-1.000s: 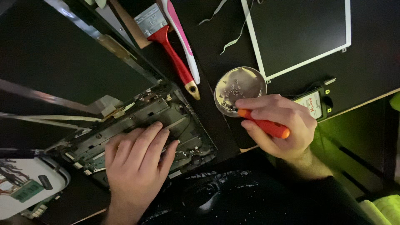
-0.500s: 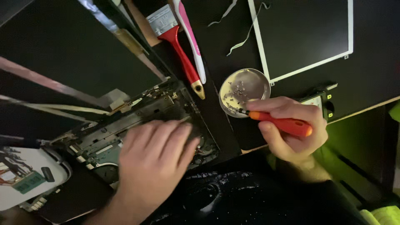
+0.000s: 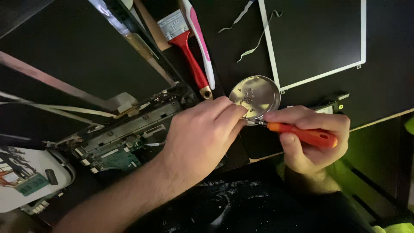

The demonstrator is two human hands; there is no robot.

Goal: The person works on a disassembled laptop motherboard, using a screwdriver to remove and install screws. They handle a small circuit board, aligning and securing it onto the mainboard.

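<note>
Right hand (image 3: pixel 315 142) clamps the orange screwdriver (image 3: pixel 302 133), tip at the small metal dish (image 3: pixel 255 96); left hand (image 3: pixel 202 138) pinches beside that dish's rim. Its screws look tiny, slippery: fingertip work.

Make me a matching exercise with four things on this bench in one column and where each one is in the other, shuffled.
Things:
1. Screwdriver
2. Screws
3. Brush
4. Screen panel

Places:
A. Top right of the bench
B. In the right hand
C. In the round metal dish
D. Lying beside the pink and white tool

Pairs: 1-B, 2-C, 3-D, 4-A
</note>
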